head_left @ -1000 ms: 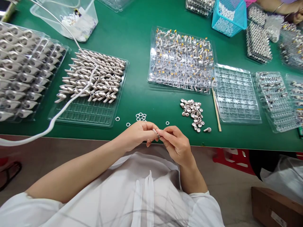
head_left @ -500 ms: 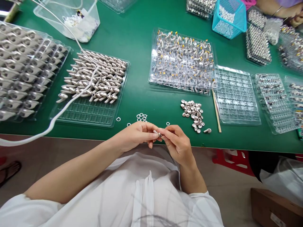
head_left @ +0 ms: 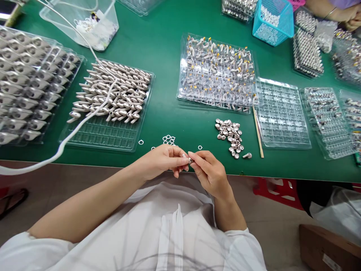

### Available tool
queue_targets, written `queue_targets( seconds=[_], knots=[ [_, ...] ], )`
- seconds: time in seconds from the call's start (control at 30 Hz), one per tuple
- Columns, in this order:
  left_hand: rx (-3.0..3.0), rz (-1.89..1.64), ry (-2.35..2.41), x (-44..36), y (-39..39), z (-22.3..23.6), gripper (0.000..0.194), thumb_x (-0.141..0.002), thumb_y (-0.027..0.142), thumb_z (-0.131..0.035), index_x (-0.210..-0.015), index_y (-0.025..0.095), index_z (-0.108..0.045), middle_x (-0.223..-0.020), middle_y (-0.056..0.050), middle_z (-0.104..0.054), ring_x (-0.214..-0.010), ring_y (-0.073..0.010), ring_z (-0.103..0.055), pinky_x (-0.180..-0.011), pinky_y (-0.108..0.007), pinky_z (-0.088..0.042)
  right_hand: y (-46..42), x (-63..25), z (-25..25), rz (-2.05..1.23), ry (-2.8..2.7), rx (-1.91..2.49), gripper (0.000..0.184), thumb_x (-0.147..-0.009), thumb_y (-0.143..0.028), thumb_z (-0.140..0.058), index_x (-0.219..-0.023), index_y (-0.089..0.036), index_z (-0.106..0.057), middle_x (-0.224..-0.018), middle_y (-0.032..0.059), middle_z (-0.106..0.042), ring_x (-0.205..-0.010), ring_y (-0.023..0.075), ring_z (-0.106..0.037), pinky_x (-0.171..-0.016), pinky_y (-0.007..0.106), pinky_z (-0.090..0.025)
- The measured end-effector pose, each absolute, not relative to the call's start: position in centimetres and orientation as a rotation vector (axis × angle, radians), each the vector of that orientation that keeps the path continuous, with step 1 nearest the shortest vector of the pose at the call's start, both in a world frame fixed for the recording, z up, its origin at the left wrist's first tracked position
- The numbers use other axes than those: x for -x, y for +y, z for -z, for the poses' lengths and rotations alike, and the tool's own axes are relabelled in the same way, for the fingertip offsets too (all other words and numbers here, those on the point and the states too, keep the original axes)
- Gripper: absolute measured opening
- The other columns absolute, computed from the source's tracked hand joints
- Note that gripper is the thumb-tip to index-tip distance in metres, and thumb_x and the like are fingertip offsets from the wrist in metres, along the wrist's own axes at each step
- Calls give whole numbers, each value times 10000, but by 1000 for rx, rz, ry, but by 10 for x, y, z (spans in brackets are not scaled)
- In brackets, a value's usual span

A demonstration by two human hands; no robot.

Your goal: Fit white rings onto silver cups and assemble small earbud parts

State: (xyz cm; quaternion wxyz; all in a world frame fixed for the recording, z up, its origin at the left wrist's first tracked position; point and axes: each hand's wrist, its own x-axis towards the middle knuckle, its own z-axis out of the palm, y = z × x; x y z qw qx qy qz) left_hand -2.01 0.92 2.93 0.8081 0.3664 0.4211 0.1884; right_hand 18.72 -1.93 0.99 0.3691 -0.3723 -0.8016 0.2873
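Observation:
Both hands meet at the table's front edge around one small grey-beige earbud (head_left: 190,160), mostly covered by fingers. My left hand (head_left: 166,158) pinches it between thumb and fingers. From the other side, the thumb and forefinger of my right hand (head_left: 211,171) close on the same earbud. Just beyond the left hand lie several small white rings (head_left: 168,139), and a single white ring (head_left: 200,147) sits further right. A loose pile of round silver-beige earbud covers (head_left: 229,131) is right of my right hand, with one stemmed earbud piece (head_left: 247,155) beside it.
Trays of beige shells (head_left: 113,90) stand at left, crossed by a white cable (head_left: 84,119). Behind the pile is a clear tray of parts with orange tabs (head_left: 217,71). A wooden stick (head_left: 258,135), blue basket (head_left: 273,22) and another person's hand (head_left: 351,17) are at right.
The held earbud has turned slightly between my fingers, and my right fingers have shifted a little. Another person's hand at the upper right has also moved.

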Motion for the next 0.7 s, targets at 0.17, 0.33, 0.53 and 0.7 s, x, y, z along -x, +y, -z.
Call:
queue_targets(
  seconds=[0.17, 0.33, 0.53, 0.7],
  knots=[
    [-754, -395, 882, 19, 10, -33, 326, -779, 429, -751, -704, 134, -634, -665, -11, -601, -593, -101, -539, -509, -196, -475, -19, -187, -11, -754, -2034, 974, 394, -951, -180, -552, -1335, -265, -567, -1056, 85, -667, -920, 183, -655, -766, 310, -583],
    [-760, -359, 884, 19, 10, -35, 337, -762, 446, -756, -699, 134, -644, -635, -8, -600, -576, -106, -540, -488, -201, -467, -23, -180, -11, -819, -1905, 1032, 226, -890, -184, -619, -1096, -250, -684, -875, 45, -671, -697, 145, -620, -626, 276, -557],
    [-875, -414, 967, 14, 4, -38, 334, -782, 451, -728, -765, 126, -653, -705, -26, -656, -552, -100, -564, -543, -233, -506, -28, -171, -6, -841, -1707, 1114, 137, -818, -154, -654, -920, -235, -699, -767, 14, -658, -603, 118, -574, -531, 241, -494],
    [-1106, -631, 1112, 13, -6, -35, 350, -770, 417, -757, -991, 161, -666, -918, -70, -703, -722, -161, -644, -644, -283, -571, -28, -171, -5, -1074, -1540, 1148, 87, -825, -188, -652, -874, -223, -714, -759, 19, -652, -621, 126, -573, -534, 245, -483]
  ],
)
